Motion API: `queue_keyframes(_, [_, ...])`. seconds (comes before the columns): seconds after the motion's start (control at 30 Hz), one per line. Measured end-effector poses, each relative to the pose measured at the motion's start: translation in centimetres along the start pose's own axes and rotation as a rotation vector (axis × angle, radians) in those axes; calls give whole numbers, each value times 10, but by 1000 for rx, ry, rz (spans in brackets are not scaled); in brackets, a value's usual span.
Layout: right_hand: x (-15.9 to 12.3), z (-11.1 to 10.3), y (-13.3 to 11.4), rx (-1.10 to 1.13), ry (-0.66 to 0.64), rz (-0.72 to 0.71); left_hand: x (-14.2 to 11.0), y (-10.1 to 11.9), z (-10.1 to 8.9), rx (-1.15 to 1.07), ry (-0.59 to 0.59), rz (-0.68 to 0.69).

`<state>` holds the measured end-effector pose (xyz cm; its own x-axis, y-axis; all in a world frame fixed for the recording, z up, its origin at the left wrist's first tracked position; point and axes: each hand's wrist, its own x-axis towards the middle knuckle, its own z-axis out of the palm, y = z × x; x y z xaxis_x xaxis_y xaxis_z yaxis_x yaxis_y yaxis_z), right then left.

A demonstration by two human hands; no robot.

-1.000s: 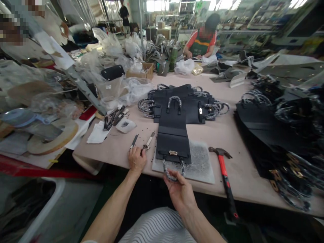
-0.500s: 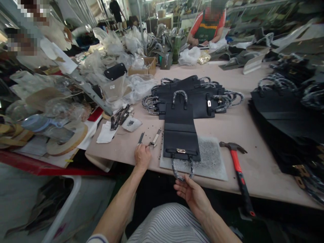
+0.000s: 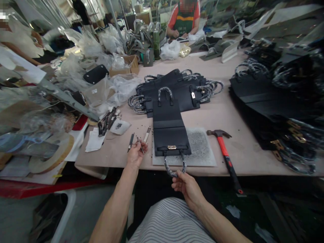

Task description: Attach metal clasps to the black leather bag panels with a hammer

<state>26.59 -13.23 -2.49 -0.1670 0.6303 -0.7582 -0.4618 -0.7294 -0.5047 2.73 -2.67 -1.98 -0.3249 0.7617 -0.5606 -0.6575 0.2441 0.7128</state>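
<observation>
Left hand (image 3: 136, 154) grips thin tool (image 3: 139, 144), partly hidden; right hand (image 3: 187, 187) pinches handle (image 3: 166, 164).

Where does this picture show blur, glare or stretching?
Head view throughout: small glints on the gold-coloured clasp and the plastic-wrapped handle below it; the claw hammer looks fairly sharp; the co-worker behind is soft; the stacked bag panels smear and stretch toward the right edge.

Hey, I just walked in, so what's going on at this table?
A person's left hand holds a slim metal tool, while the right hand grips the wrapped handle of a black bag panel. The panel's near end lies over a speckled board; its far end overlaps more black panels. A hammer lies right of the board.
</observation>
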Motion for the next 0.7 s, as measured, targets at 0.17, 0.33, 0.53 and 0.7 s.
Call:
queue_keyframes(0.17, [-1,-7,-5,-109,-49,22,-5,-11,2,15,-113,7])
queue_keyframes(0.33, [-4,-16,-23,-168,-90,81,-2,-15,-5,148,-79,111])
queue_keyframes(0.53, [-4,-14,-23,-171,-137,166,4,-1,-17,200,53,246])
queue_keyframes(0.7, [-6,-15,-17,-169,-161,249,17,23,-34,274,226,370])
